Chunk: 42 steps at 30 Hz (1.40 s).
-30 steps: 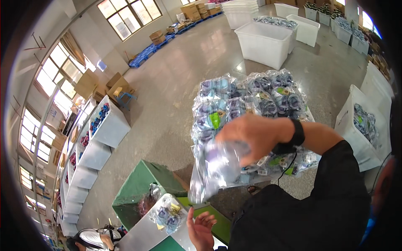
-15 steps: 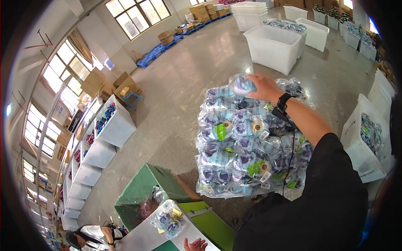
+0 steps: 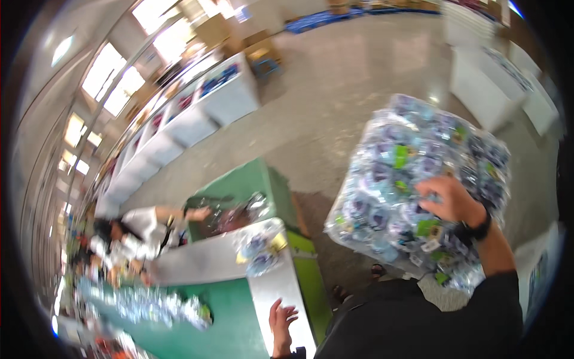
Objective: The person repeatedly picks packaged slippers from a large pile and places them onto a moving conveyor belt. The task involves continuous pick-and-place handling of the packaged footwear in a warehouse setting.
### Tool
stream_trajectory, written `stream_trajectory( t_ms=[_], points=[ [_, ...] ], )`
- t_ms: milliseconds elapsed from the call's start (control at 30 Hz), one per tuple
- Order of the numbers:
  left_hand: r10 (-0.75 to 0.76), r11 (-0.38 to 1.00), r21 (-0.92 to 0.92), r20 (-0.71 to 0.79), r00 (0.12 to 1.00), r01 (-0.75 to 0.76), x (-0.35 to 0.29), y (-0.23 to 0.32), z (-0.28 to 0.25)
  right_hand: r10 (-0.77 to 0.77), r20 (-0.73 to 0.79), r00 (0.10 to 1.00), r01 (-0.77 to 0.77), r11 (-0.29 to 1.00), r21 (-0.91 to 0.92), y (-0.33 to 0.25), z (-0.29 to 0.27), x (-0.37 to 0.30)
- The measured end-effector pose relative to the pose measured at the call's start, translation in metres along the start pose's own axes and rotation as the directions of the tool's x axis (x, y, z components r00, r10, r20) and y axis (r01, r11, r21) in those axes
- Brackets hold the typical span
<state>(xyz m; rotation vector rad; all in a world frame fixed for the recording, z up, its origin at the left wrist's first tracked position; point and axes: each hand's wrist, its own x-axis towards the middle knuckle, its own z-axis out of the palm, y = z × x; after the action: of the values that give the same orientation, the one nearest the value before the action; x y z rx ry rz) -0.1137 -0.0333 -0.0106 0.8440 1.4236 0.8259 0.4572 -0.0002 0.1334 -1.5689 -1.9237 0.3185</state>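
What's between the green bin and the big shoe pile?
Floor lies between the green bin and the bagged shoe pile, seen in the head view.

Daylight glares through windows [image 3: 123, 93] in the pale wall [image 3: 119, 37]; the grey floor [image 3: 335, 90] shines. A lamp [image 3: 62, 50] glows at upper left. White bins [image 3: 234, 99] form a row near cartons [image 3: 215, 33] and a blue stool [image 3: 267, 67]. Blue pallets [image 3: 323, 21] lie far back; a green-topped table [image 3: 233, 305] stands at lower left.

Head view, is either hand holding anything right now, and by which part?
The left hand holds nothing. The right hand is curled over the clear-bagged shoes; blur leaves it unclear whether it has a grip on one.
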Motion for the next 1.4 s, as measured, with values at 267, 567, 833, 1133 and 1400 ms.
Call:
stream_trajectory(
  t_ms=[267, 567, 833, 1133, 1400],
  points=[
    [-0.020, 0.996, 0.094, 0.105, 0.994, 0.010, 0.018, -0.007, -0.027, 0.079, 0.353, 0.932, -0.189, 0.939, 0.287, -0.090, 0.090, -0.021],
    [0.090, 0.765, 0.640, 0.007, 0.996, -0.073, 0.042, -0.031, -0.161, 0.159, 0.477, 0.864, -0.324, 0.902, 0.286, -0.132, 0.155, -0.012],
    [0.093, 0.627, 0.698, -0.508, 0.856, 0.346, 0.071, -0.072, -0.355, 0.265, 0.441, 0.857, -0.390, 0.894, 0.220, -0.148, 0.196, 0.000],
    [0.218, 0.844, 0.377, -0.891, 0.398, 0.381, 0.148, -0.124, -0.474, 0.377, 0.507, 0.775, -0.425, 0.905, -0.023, -0.158, 0.229, -0.005],
    [0.153, 0.932, 0.239, -0.941, 0.301, 0.274, 0.213, -0.137, -0.501, 0.443, 0.564, 0.697, -0.434, 0.887, -0.159, -0.169, 0.253, -0.002]
  ],
)
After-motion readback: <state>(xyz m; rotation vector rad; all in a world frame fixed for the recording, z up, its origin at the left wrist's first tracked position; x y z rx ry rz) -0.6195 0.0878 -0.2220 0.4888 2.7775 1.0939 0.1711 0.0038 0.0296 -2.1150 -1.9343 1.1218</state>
